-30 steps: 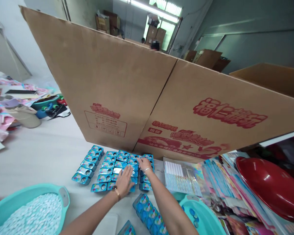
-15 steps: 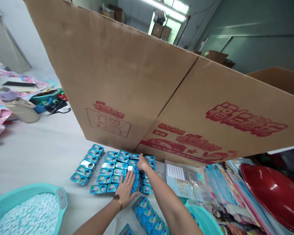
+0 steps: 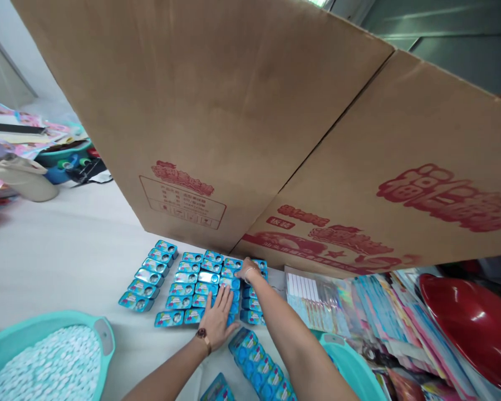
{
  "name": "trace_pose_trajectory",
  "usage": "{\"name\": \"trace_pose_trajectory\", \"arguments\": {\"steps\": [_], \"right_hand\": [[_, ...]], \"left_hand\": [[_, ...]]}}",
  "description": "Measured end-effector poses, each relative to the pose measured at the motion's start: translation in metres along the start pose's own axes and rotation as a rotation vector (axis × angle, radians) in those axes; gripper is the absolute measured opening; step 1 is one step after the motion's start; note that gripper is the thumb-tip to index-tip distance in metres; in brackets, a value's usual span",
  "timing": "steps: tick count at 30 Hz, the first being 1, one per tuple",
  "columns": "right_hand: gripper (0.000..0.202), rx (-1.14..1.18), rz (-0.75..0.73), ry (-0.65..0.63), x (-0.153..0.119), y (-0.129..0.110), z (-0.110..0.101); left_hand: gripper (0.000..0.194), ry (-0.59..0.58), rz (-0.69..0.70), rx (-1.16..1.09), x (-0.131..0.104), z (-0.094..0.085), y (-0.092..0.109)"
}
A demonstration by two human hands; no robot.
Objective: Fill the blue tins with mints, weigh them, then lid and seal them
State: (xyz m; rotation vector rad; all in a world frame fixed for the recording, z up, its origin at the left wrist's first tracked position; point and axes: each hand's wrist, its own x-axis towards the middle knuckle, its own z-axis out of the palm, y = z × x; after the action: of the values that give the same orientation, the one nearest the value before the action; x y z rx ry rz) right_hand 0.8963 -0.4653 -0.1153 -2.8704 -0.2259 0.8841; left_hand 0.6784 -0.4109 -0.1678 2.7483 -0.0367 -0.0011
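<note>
Several small blue boxes (image 3: 182,288) stand in rows on the white table (image 3: 87,245), close to the foot of a large cardboard box (image 3: 183,111). My left hand (image 3: 217,318) lies flat with its fingers spread over the front boxes of the middle rows; a watch is on that wrist. At the back of the right-hand rows, my right hand (image 3: 247,269) reaches down against the boxes, its fingers bent and partly hidden. One separate row of blue boxes (image 3: 146,277) is to the left. Another blue row (image 3: 261,365) lies between my forearms.
A teal basket (image 3: 106,340) of white pieces stands at the lower left. Another teal basket (image 3: 354,370) is beyond my right forearm. Flat packets (image 3: 313,295) and a red bowl (image 3: 471,328) lie at the right. A beige bottle (image 3: 29,181) stands at the far left.
The view has tilted down and shifted, so the cardboard box fills more of it. Both hands remain at the rows in nearly the same positions.
</note>
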Motion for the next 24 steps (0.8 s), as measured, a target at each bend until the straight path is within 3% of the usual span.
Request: {"name": "trace_pose_trajectory", "arguments": {"steps": [4, 7, 10, 13, 16, 19, 21, 22, 24], "right_hand": [[0.034, 0.013, 0.022, -0.107, 0.014, -0.007, -0.007], [0.035, 0.054, 0.004, -0.081, 0.012, -0.015, -0.012], [0.054, 0.137, -0.044, 0.053, -0.014, -0.015, -0.010], [0.055, 0.263, -0.083, 0.186, -0.065, 0.009, 0.003], [0.039, 0.399, -0.062, 0.276, -0.129, 0.073, 0.026], [0.030, 0.492, 0.115, 0.345, -0.189, 0.172, 0.050], [0.033, 0.518, 0.289, 0.380, -0.222, 0.245, 0.062], [0.033, 0.522, 0.374, 0.382, -0.234, 0.281, 0.067], [0.037, 0.514, 0.514, 0.371, -0.250, 0.341, 0.074]], "left_hand": [[0.087, -0.037, -0.011, 0.005, 0.001, -0.004, 0.003], [0.086, -0.035, -0.012, 0.021, 0.004, -0.005, 0.004], [0.081, -0.019, -0.011, 0.046, 0.005, -0.004, 0.001], [0.078, -0.025, 0.001, 0.049, 0.003, -0.004, -0.005], [0.079, -0.019, -0.045, 0.014, 0.005, -0.008, -0.002], [0.086, 0.111, -0.023, -0.048, 0.020, -0.017, 0.027], [0.082, 0.148, 0.120, -0.125, 0.033, -0.020, 0.070], [0.075, 0.107, 0.207, -0.169, 0.038, -0.019, 0.098], [0.062, -0.105, 0.359, -0.229, 0.044, -0.008, 0.161]]}}
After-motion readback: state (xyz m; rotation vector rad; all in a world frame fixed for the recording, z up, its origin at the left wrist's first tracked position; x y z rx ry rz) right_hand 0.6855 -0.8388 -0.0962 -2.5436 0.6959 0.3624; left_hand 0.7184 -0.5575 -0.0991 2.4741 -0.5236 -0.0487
